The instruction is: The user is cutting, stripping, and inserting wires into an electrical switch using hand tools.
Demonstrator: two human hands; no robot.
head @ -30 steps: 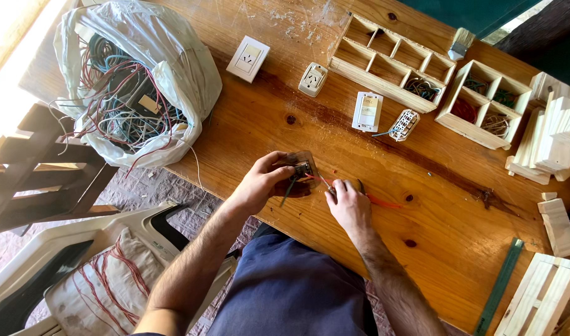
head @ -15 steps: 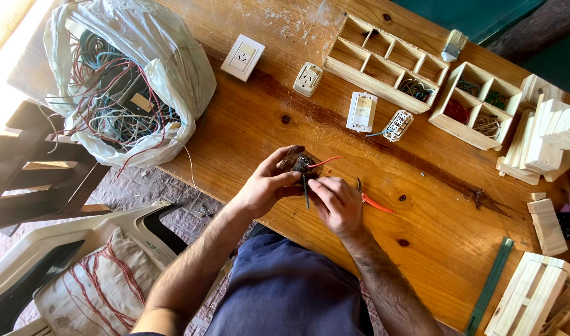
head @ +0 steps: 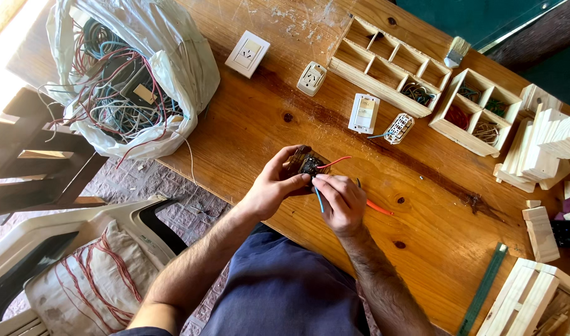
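left hand (head: 273,185) gripping dark socket (head: 306,165), right hand (head: 341,200) seemingly pinching blue wire (head: 319,200)

A crumpled white plastic bag (head: 142,74) lies open at the far left of the wooden table (head: 260,124), stuffed with tangled red, blue, green and white wires (head: 111,93). A small tan tag (head: 143,93) sits among the wires inside it. Below the table's left edge, a beige cloth sack (head: 86,286) with a red line pattern rests on a white plastic chair (head: 67,230). No signs or screens are visible.
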